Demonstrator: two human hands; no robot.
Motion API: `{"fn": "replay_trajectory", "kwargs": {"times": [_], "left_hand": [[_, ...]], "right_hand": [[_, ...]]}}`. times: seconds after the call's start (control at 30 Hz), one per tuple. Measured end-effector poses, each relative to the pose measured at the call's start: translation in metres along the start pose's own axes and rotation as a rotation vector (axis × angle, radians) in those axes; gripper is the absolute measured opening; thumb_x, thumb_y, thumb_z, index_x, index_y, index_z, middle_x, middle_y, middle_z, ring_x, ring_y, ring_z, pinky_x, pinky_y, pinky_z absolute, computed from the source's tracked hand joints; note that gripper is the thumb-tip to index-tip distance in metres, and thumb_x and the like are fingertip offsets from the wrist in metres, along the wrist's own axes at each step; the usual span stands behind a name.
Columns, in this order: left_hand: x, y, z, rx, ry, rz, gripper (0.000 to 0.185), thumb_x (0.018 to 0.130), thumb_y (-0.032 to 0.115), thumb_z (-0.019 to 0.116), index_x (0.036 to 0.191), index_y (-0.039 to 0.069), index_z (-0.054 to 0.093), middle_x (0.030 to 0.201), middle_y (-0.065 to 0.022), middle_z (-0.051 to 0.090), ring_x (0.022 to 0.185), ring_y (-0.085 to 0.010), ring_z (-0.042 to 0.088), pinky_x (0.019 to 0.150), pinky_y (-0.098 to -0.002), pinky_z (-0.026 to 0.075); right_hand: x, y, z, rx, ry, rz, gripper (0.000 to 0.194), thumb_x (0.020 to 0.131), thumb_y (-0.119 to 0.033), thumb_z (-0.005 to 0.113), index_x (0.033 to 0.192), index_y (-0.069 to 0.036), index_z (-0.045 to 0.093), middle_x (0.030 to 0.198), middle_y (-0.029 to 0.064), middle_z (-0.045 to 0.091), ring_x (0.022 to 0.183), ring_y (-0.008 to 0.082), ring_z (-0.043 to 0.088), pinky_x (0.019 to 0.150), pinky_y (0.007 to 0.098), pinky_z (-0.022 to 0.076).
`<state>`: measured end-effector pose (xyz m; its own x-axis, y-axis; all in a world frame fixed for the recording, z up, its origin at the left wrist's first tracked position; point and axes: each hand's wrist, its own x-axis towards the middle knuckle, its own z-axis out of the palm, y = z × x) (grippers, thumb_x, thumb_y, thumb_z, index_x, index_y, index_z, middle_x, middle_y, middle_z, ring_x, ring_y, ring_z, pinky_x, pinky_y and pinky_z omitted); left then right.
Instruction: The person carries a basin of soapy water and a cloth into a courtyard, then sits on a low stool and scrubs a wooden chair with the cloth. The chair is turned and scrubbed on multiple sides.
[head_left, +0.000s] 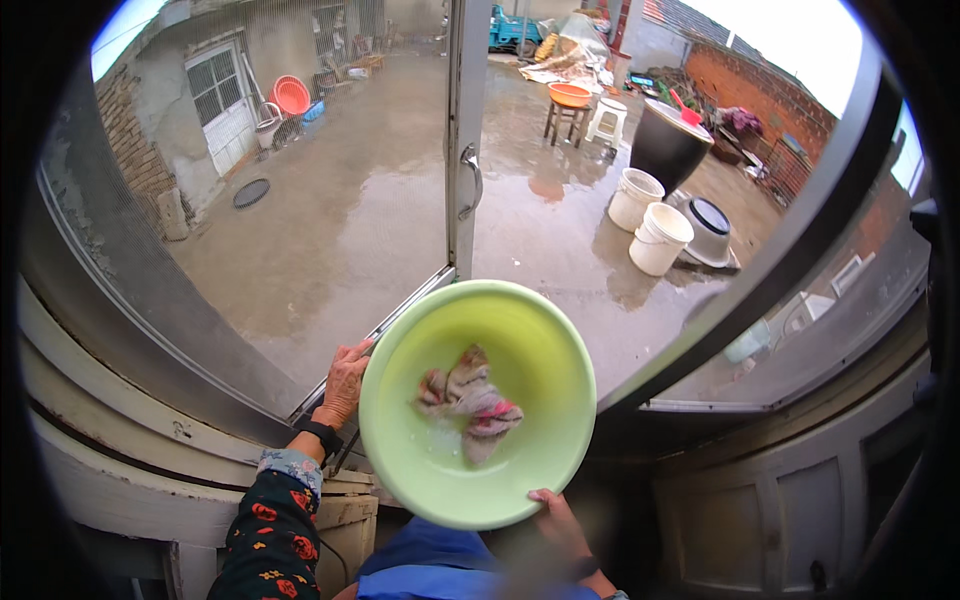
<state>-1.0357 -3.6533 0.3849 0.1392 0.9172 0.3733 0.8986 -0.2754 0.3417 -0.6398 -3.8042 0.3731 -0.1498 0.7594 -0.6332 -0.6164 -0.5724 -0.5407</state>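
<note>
A light green plastic basin (478, 300) is held in front of me at the doorway. A wet, crumpled cloth (480, 401), greyish with pink patches, lies in its bottom with a little water. My right hand (559, 521) grips the basin's near rim at the lower right, thumb on top. My left hand (345, 382) is at the basin's left side, against the bottom frame (412, 300) of the screen door; its fingertips are partly hidden, so whether it also touches the basin is unclear.
The screen door's metal handle (472, 182) is ahead. Outside, on wet concrete, stand two white buckets (662, 238) (636, 196), an upturned metal basin (705, 232), a large dark vat (666, 146), a white stool (607, 120) and an orange basin (570, 94) on a wooden stool (566, 116).
</note>
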Motion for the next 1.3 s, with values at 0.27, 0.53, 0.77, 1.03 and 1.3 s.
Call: {"fn": "replay_trajectory", "kwargs": {"times": [0.27,0.53,0.77,1.03,1.3], "left_hand": [[0.007,-0.008,-0.003,0.079,0.055,-0.174,0.026,0.070,-0.007,0.052,0.087,0.004,0.068,0.124,-0.0099,0.058,0.096,-0.0295,0.053,0.090,-0.0350,0.044],[0.016,-0.010,0.010,0.160,0.069,-0.362,0.029,0.071,-0.003,0.056,0.095,0.007,0.068,0.125,-0.0103,0.056,0.093,-0.0295,0.051,0.084,-0.0375,0.044],[0.022,-0.021,0.009,0.026,0.007,-0.552,0.036,0.074,-0.003,0.050,0.104,0.007,0.067,0.126,-0.0141,0.053,0.096,-0.0315,0.050,0.088,-0.0392,0.040],[0.033,-0.017,0.004,0.065,0.031,-0.836,0.048,0.071,-0.005,0.048,0.117,0.005,0.057,0.131,-0.0153,0.046,0.105,-0.0366,0.046,0.093,-0.0436,0.036],[0.166,0.029,0.044,0.147,0.323,-1.219,0.063,0.070,0.012,0.067,0.130,0.005,0.047,0.128,-0.0185,0.050,0.117,-0.0367,0.047,0.098,-0.0447,0.037]], "right_hand": [[0.153,-0.018,0.023,0.100,0.103,-0.215,0.040,0.076,-0.003,0.061,0.115,0.003,0.052,0.107,0.0088,0.056,0.099,0.0220,0.054,0.087,0.0377,0.0460],[0.304,-0.055,0.018,0.207,0.241,-0.232,0.040,0.074,-0.001,0.058,0.114,0.000,0.052,0.108,0.0080,0.055,0.099,0.0221,0.054,0.086,0.0385,0.0466],[0.398,-0.155,0.028,-0.044,0.187,-0.198,0.052,0.072,0.001,0.055,0.123,-0.003,0.047,0.117,0.0084,0.053,0.107,0.0234,0.053,0.093,0.0393,0.0453],[0.417,-0.276,0.091,-0.246,0.140,0.035,0.028,0.080,-0.017,0.056,0.106,-0.005,0.057,0.097,0.0087,0.060,0.085,0.0244,0.059,0.072,0.0375,0.0497],[0.459,-0.416,0.161,-0.970,-0.698,-0.097,0.039,0.086,-0.012,0.059,0.123,0.001,0.050,0.112,0.0129,0.058,0.098,0.0246,0.055,0.090,0.0349,0.0457]]}}
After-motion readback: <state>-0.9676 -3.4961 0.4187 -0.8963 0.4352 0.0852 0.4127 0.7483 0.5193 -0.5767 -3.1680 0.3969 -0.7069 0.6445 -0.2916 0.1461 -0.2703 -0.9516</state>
